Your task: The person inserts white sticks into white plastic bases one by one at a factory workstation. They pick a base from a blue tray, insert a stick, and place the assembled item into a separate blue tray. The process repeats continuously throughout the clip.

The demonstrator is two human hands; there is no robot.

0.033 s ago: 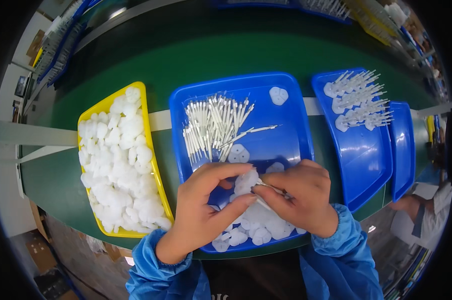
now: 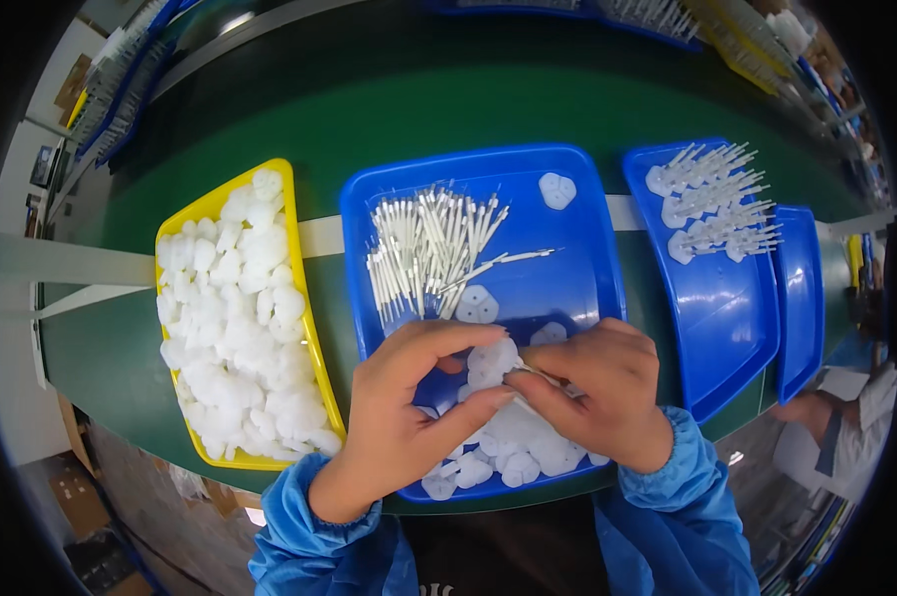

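Over the near part of the middle blue tray [image 2: 577,253], my left hand [image 2: 401,402] grips a white translucent lobed disc [image 2: 491,364] between thumb and fingers. My right hand [image 2: 607,389] pinches thin white sticks [image 2: 536,374] against that disc; my fingers hide how many there are and where they meet it. Below both hands lies a pile of similar white discs [image 2: 523,442]. Farther back in this tray is a heap of thin white sticks [image 2: 423,248]. One loose disc [image 2: 557,191] rests in its far right corner, another [image 2: 477,304] just beyond my left hand.
At left, a yellow tray [image 2: 299,268] holds many white discs. On the right, a blue tray [image 2: 721,328] carries discs with upright sticks [image 2: 711,199], beside another blue tray [image 2: 799,298]. A green table [image 2: 369,109] lies under them. Another person's arm [image 2: 811,417] shows at far right.
The trays sit very slightly differently in the picture. Both hands keep nearly the same pose, the right fingers and sticks having shifted a little against the disc.
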